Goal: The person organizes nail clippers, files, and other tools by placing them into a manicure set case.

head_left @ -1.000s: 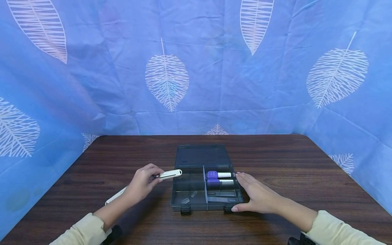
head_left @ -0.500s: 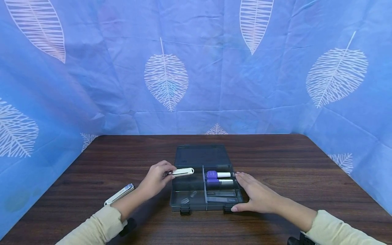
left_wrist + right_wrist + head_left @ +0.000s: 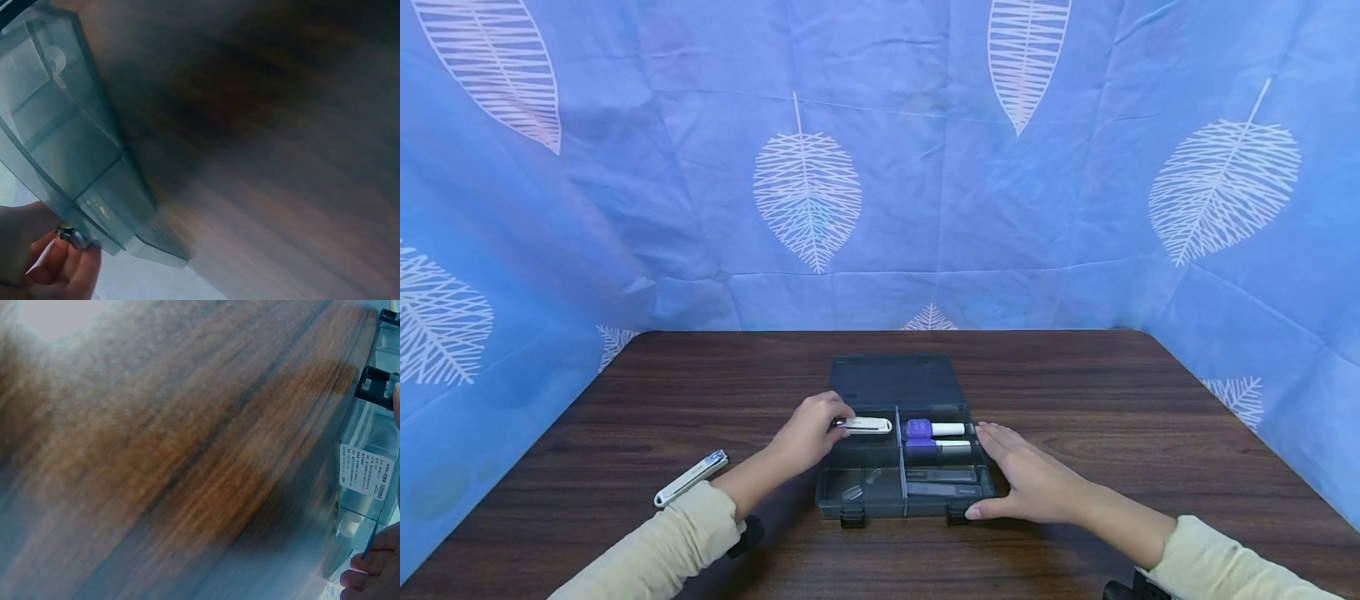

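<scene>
My left hand (image 3: 808, 433) pinches the metal end of a white nail clipper (image 3: 867, 426), whose handle lies level over the back left compartment of a grey see-through divided box (image 3: 897, 382). In the left wrist view the clipper's metal end (image 3: 73, 237) shows between thumb and fingers by the box wall. My right hand (image 3: 1037, 479) rests against the box's right side, fingers extended, thumb by the front right latch. Two purple nail polish bottles, one white-capped (image 3: 919, 428) and one silver-capped (image 3: 921, 449), lie in the back right compartment. Another white nail clipper (image 3: 691, 478) lies on the table left of the box.
The box lid lies folded back on the dark wooden table (image 3: 1060, 375). Two flat grey strips (image 3: 943, 489) lie in the front right compartment, and small clear pieces (image 3: 852, 492) in the front left. A blue leaf-patterned cloth (image 3: 895, 208) hangs behind the table.
My left hand has carried the nail clipper rightward, from beside the box to over its back left compartment. The other clipper, partly hidden by my arm before, shows fully. My right hand stays still.
</scene>
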Motion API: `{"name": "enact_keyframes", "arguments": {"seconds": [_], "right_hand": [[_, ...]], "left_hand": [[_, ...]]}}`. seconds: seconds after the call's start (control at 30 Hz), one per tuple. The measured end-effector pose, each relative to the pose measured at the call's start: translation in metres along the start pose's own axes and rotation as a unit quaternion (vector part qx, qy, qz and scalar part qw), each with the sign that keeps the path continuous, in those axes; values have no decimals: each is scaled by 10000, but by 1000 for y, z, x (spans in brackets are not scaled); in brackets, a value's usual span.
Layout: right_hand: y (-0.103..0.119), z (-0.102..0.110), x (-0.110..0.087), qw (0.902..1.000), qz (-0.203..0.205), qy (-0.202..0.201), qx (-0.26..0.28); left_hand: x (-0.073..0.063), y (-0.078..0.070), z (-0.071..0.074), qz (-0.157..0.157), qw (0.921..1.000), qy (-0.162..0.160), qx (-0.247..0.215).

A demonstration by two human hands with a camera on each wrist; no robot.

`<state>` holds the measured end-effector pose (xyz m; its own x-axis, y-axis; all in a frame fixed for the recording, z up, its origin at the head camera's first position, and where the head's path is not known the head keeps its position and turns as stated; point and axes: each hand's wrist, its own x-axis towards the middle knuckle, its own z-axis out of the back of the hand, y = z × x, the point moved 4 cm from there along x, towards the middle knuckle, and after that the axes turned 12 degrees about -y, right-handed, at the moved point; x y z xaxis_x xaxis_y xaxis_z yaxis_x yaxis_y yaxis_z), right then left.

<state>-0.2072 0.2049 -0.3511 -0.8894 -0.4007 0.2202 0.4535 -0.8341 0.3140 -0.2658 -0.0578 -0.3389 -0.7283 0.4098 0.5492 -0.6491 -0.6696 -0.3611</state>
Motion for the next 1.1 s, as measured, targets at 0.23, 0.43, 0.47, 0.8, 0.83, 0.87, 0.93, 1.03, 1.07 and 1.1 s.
{"name": "enact_keyframes", "arguments": {"seconds": [0.23,0.43,0.47,0.8,0.83,0.87,0.93,1.03,1.07,1.1], "right_hand": [[-1,0,0,10000,39,0,-11],[-1,0,0,10000,18,6,-18],[-1,0,0,10000,18,9,-21],[-1,0,0,10000,19,21,16],[-1,-1,0,10000,15,27,12],[-1,-1,1,10000,11,34,6],[-2,-1,1,10000,8,39,-11],[-2,-1,1,10000,4,32,-41],[-2,-1,1,10000,6,21,-43],[-2,-1,1,10000,6,12,-44]], "left_hand": [[8,-1,-9,83,9979,593,235],[14,-2,-14,57,9926,983,716],[15,-2,-15,80,9911,1049,817],[19,-7,-21,331,9766,1574,1430],[19,-7,-21,323,9770,1566,1410],[18,-7,-21,316,9778,1546,1382],[17,-6,-19,306,9816,1440,1218],[16,-5,-13,273,9900,1109,830],[15,-5,-10,240,9928,946,697],[15,-5,-7,215,9950,780,578]]}}
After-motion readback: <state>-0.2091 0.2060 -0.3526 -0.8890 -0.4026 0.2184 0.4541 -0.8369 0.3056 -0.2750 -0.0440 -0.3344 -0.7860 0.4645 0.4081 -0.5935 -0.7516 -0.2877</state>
